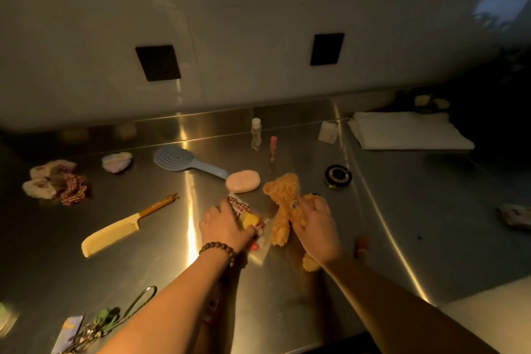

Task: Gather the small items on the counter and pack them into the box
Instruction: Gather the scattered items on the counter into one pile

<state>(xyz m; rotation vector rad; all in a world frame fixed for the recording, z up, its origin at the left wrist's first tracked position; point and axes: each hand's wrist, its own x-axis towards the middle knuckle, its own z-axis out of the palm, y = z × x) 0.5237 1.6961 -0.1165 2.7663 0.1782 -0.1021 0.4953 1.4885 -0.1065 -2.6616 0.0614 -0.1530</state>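
On the counter (pixel 143 273), the comb (pixel 115 231) lies left of the snack packet (pixel 244 211); the plush toy (pixel 284 204) lies right of it. Behind them sit the soap (pixel 243 181) and hairbrush (pixel 184 160). Scrunchies (pixel 56 182) lie far left, the folded towel (pixel 408 131) back right, keys (pixel 94 327) near left.

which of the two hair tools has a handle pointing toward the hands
The blue hairbrush: its handle runs toward the pink soap near the hands. The yellow comb points its handle up-right, away from them.

forearms (pixel 178 304) bare | left wrist: bead bracelet (pixel 219 250) (brown, round beads)
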